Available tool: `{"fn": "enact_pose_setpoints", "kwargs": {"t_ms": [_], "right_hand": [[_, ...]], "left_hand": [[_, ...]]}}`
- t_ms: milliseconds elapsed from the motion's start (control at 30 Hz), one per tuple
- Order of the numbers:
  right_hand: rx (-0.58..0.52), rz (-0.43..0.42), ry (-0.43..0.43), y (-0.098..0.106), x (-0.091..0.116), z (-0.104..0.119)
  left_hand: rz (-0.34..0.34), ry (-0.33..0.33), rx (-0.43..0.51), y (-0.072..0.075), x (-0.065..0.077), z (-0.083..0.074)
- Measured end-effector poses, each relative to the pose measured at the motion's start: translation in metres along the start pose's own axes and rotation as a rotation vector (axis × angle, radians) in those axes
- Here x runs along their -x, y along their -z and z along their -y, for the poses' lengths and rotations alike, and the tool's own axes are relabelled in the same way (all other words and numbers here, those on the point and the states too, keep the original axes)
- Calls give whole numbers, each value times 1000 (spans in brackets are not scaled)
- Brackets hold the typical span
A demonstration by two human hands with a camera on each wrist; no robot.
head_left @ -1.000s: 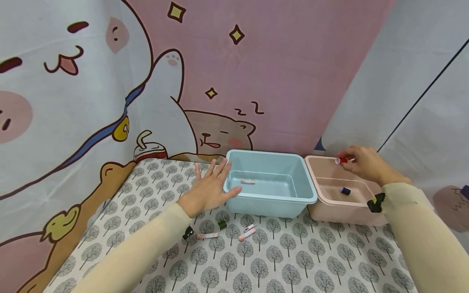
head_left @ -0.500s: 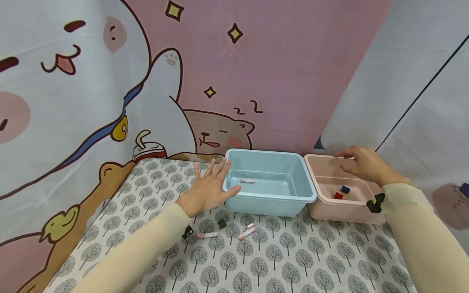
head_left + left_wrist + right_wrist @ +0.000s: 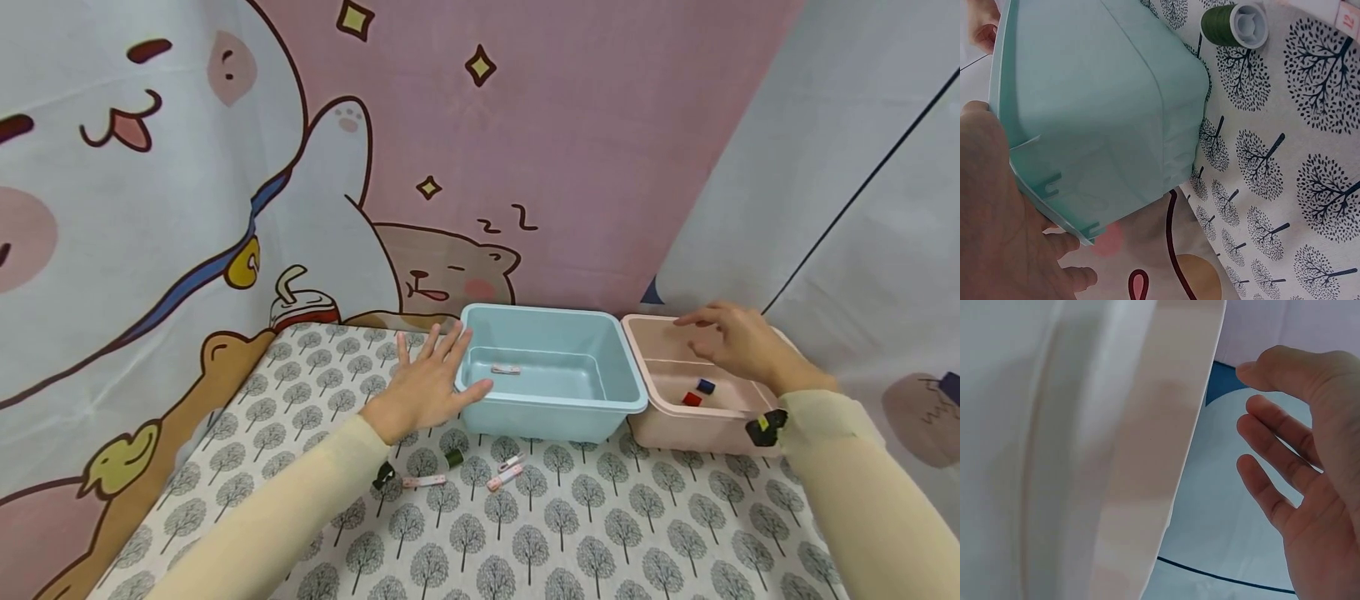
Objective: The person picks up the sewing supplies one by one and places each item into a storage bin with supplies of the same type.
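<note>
My left hand (image 3: 426, 390), fingers spread, rests at the left rim of the light blue bin (image 3: 555, 421); in the left wrist view it lies along that rim. Over the pink bin (image 3: 705, 429) hovers my right hand (image 3: 738, 346), holding nothing, its thumb and fingers apart. Inside the pink bin lie a red thread spool (image 3: 692, 400) and a dark blue spool (image 3: 706, 386). A pink-and-white measuring tape strip (image 3: 506, 369) lies on the blue bin's floor. In the right wrist view the right hand (image 3: 1310, 450) shows loosely bent fingers beside the pink bin's wall.
On the tree-patterned tablecloth (image 3: 525, 542), before the blue bin, lie a green thread spool (image 3: 454, 458), a pink-and-white strip (image 3: 424, 481), another such strip (image 3: 506, 477) and a small pale clip-like piece (image 3: 512, 462). A cartoon-print curtain (image 3: 585, 150) hangs behind the bins.
The right hand let go of the red spool, which dropped into the pink bin beside the dark blue one. Its fingers have since spread slightly. The left hand stayed in place.
</note>
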State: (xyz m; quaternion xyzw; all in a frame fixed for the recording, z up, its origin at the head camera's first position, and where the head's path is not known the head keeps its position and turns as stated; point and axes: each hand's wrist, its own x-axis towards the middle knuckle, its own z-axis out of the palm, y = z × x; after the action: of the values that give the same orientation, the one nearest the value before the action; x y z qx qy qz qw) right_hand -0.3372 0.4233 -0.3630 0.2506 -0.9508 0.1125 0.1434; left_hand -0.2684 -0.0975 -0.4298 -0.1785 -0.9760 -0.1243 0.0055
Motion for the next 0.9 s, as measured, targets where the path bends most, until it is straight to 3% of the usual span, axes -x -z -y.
{"fn": "enact_pose_setpoints", "kwargs": {"t_ms": [267, 533, 667, 767, 900], "right_hand": [[7, 34, -29, 2, 8, 18], [149, 60, -58, 9, 17, 43], [252, -47, 4, 10, 23, 56], [225, -167, 122, 3, 24, 63], [69, -243, 241, -10, 23, 74]], "left_hand": [[-9, -7, 10, 1, 0, -1], [-14, -15, 4, 1, -1, -1], [-18, -19, 7, 1, -2, 0], [-12, -19, 9, 0, -1, 1], [-8, -22, 13, 0, 0, 1]]}}
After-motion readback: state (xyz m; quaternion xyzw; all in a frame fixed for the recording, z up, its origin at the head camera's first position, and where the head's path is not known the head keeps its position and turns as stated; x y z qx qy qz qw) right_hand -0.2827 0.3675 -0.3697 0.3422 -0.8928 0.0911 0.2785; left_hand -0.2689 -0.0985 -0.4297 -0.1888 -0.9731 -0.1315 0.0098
